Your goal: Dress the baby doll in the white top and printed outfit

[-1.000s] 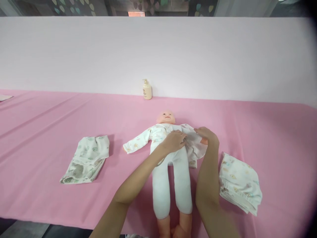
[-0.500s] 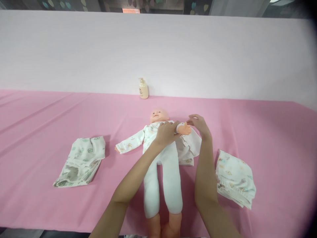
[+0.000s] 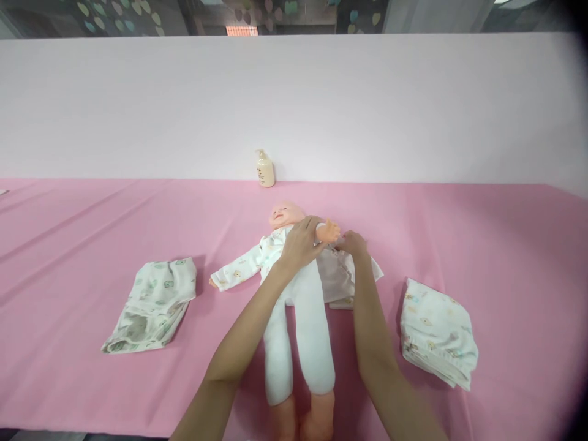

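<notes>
A baby doll (image 3: 305, 306) lies on its back, its white-clad legs toward me and its head at the far end. A white printed baby shirt (image 3: 239, 268) covers one of its arms; the other half of the shirt lies spread out beneath its opposite side. My left hand (image 3: 301, 244) is closed around the doll's raised arm near the wrist, with the small hand sticking out past my fingers. Right beside it, my right hand (image 3: 353, 243) pinches the loose part of the shirt, fingertips partly hidden.
A folded green-printed cloth garment (image 3: 154, 303) lies to the left. On the right is a folded white printed garment (image 3: 438, 334). A cream pump bottle (image 3: 265, 169) stands at the back against the white wall (image 3: 367, 110). Pink sheeting (image 3: 514, 257) covers the table.
My right hand has come down and left from beside the doll's hand and closed on the shirt fabric. My left hand still holds the doll's arm. The view has shifted slightly.
</notes>
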Demonstrator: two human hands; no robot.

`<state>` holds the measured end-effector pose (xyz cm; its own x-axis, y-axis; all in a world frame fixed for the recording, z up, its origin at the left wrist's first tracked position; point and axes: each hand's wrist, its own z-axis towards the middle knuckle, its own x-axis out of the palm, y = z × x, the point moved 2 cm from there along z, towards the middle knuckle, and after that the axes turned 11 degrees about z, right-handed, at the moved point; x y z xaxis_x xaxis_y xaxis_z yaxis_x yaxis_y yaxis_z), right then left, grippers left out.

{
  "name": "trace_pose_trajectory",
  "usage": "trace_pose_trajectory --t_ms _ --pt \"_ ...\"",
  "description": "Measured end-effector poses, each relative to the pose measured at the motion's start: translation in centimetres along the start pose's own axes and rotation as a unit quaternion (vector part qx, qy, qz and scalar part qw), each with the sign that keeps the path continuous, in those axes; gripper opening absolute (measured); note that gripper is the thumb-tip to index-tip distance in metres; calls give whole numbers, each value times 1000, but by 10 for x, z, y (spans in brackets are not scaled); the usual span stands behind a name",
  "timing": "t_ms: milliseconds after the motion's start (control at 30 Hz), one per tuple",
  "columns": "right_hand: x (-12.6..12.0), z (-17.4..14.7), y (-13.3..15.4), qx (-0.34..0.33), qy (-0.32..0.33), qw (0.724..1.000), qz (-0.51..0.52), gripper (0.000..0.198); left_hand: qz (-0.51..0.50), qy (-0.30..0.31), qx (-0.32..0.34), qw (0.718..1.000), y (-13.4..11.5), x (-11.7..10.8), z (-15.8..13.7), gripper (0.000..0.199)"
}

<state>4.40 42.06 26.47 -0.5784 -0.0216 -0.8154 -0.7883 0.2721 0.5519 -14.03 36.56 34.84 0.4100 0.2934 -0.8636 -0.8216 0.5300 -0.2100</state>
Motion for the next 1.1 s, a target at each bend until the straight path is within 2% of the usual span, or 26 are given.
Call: trace_pose_trajectory --t_ms 100,233,300,400,500,600,733,933,1100 --pt "-10 -3 -10 -10 4 1000 15 25 -69 19 17 997 1 3 -2 28" --pt "-34 -9 -20 -11 -64 998 23 18 -82 44 44 995 2 10 -6 26" --pt "-51 -17 -18 -22 -129 990 60 19 -55 64 47 995 2 16 -4 25" --pt "-75 -35 0 -65 -238 958 148 14 17 104 70 992 -2 27 4 24" --pt "-88 -52 22 -98 -295 931 189 10 112 136 99 979 -11 35 17 23" --pt "-92 -61 31 -121 -324 914 211 10 183 153 96 966 -19 42 27 28" --pt "-93 -63 27 -135 -358 900 208 14 232 166 71 956 -28 53 36 39" --pt "-92 -63 27 -146 -353 901 204 16 226 182 36 956 -29 64 38 37" --pt "-90 -70 43 -184 -331 904 196 15 193 218 1 957 -36 68 38 28"
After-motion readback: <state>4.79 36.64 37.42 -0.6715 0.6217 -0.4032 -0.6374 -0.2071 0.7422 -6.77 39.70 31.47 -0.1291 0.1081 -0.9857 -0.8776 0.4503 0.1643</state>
